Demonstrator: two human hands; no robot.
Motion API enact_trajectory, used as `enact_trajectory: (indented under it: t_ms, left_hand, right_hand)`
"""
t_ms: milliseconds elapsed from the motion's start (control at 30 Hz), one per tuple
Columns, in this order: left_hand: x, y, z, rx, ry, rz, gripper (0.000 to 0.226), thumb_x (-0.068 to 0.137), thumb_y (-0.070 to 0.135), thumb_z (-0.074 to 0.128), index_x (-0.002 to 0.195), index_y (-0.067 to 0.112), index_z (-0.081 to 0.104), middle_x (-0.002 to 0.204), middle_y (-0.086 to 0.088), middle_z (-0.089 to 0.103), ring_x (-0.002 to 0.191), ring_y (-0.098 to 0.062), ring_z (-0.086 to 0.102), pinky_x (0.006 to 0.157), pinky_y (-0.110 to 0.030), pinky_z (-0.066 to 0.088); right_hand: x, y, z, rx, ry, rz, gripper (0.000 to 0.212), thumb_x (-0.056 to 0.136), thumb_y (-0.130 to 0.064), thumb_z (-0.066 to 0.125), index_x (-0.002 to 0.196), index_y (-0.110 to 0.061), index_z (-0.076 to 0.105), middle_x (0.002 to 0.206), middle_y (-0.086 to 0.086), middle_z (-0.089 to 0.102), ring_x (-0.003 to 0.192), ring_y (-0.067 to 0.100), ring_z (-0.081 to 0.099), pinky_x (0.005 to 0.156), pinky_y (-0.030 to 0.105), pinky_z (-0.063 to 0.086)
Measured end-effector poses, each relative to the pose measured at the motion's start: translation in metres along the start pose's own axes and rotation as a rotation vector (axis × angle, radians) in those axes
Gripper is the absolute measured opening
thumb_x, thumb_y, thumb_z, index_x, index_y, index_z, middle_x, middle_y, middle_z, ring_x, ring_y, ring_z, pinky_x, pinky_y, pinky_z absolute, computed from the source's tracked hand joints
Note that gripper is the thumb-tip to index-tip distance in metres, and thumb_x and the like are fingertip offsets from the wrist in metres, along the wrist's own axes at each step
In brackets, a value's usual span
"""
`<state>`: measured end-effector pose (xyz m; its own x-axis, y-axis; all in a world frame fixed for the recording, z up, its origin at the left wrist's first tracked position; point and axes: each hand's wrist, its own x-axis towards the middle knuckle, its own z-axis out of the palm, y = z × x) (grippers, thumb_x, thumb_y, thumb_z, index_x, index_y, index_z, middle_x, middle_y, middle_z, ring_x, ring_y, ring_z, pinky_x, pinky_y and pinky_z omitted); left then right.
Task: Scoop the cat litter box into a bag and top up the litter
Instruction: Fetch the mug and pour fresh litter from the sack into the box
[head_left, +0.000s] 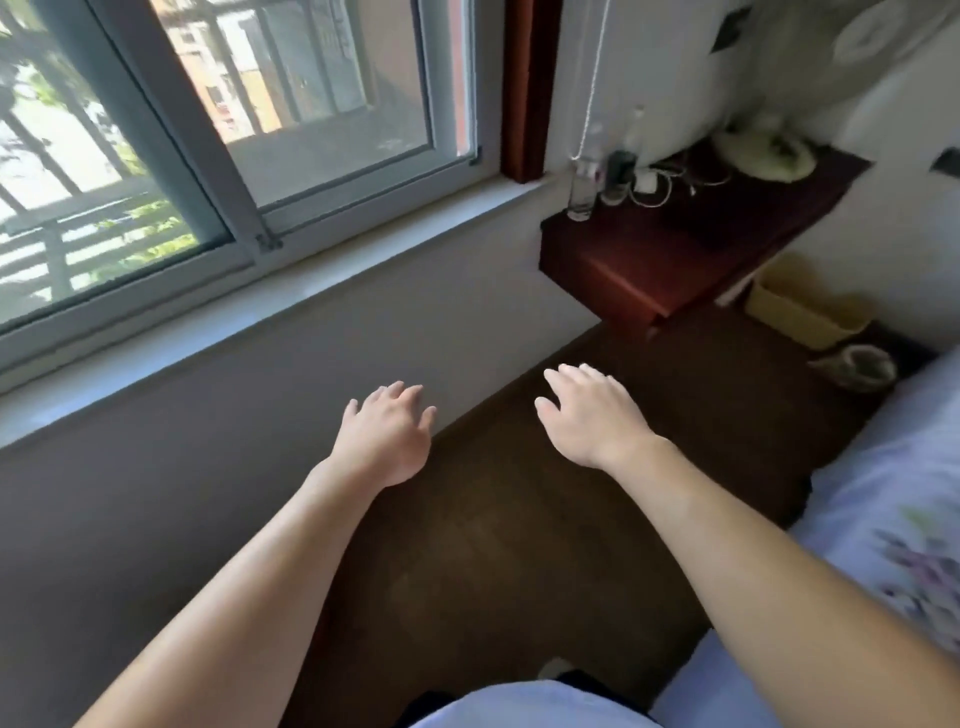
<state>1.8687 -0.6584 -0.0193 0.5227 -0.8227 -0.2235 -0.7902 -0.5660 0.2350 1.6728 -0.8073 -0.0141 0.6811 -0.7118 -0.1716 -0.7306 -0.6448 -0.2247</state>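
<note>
My left hand (387, 434) and my right hand (592, 415) are both stretched out in front of me over the dark brown floor (509, 545), palms down, fingers apart, holding nothing. A pale yellow plastic bin (808, 306) sits on the floor at the far right, under the corner of the red-brown table. Beside it stands a small grey-green pot (857, 366) with dark contents. No scoop, bag or litter sack shows in this view.
A grey wall with a window sill (311, 291) runs along the left. A red-brown table (691, 234) holds a clear bottle (582, 192), cables and a cream cloth item. A bed with floral bedding (893, 509) fills the right.
</note>
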Motion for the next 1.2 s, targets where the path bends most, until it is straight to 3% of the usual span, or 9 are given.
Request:
enact_trajectory:
  t_ms: [200, 400, 533, 867, 1033, 1200]
  left_hand:
    - [0.029, 0.118, 0.010, 0.096, 0.010, 0.256, 0.045, 0.102, 0.045, 0.032, 0.132, 0.020, 0.052, 0.138, -0.002, 0.053, 0.132, -0.023, 0.043, 0.107, -0.039, 0.029]
    - [0.034, 0.229, 0.025, 0.154, -0.035, 0.576, 0.048, 0.102, 0.046, 0.030, 0.139, 0.022, 0.049, 0.141, 0.000, 0.052, 0.134, -0.022, 0.043, 0.111, -0.039, 0.030]
    - [0.018, 0.291, 0.038, 0.160, -0.113, 0.780, 0.054, 0.104, 0.046, 0.030, 0.151, 0.020, 0.038, 0.156, -0.002, 0.038, 0.145, -0.023, 0.031, 0.119, -0.041, 0.020]
    - [-0.076, 0.377, 0.093, 0.241, -0.288, 1.430, 0.047, 0.102, 0.036, 0.037, 0.141, 0.012, 0.048, 0.142, -0.008, 0.051, 0.133, -0.027, 0.044, 0.111, -0.043, 0.032]
    - [-0.163, 0.390, 0.112, 0.275, -0.382, 1.649, 0.052, 0.104, 0.039, 0.037, 0.150, 0.015, 0.039, 0.155, -0.009, 0.039, 0.143, -0.028, 0.035, 0.117, -0.045, 0.024]
    - [-0.263, 0.403, 0.137, 0.404, -0.446, 1.861, 0.057, 0.105, 0.044, 0.029, 0.156, 0.019, 0.026, 0.164, -0.005, 0.022, 0.151, -0.023, 0.018, 0.121, -0.046, 0.014]
  right_hand:
    - [-0.043, 0.110, -0.030, -0.001, 0.069, 0.210, 0.056, 0.099, -0.044, 0.032, 0.147, -0.016, 0.039, 0.155, 0.005, 0.039, 0.146, 0.027, 0.027, 0.118, 0.049, 0.023]
    - [-0.119, 0.184, -0.039, 0.012, 0.160, 0.495, 0.055, 0.099, -0.044, 0.032, 0.146, -0.016, 0.041, 0.153, 0.005, 0.041, 0.143, 0.027, 0.030, 0.115, 0.047, 0.025]
    - [-0.185, 0.203, -0.035, 0.035, 0.209, 0.733, 0.053, 0.100, -0.042, 0.033, 0.144, -0.013, 0.042, 0.149, 0.006, 0.044, 0.139, 0.028, 0.034, 0.113, 0.045, 0.029]
    - [-0.371, 0.147, 0.012, 0.073, 0.273, 1.345, 0.049, 0.100, -0.038, 0.035, 0.137, -0.007, 0.048, 0.139, 0.012, 0.053, 0.126, 0.032, 0.044, 0.103, 0.044, 0.036]
    - [-0.454, 0.090, 0.034, 0.120, 0.302, 1.563, 0.054, 0.102, -0.040, 0.030, 0.144, -0.007, 0.040, 0.146, 0.011, 0.046, 0.134, 0.032, 0.038, 0.110, 0.047, 0.031]
    - [-0.538, 0.040, 0.060, 0.127, 0.338, 1.732, 0.051, 0.102, -0.040, 0.030, 0.141, -0.008, 0.043, 0.138, 0.010, 0.052, 0.128, 0.030, 0.043, 0.104, 0.046, 0.036]
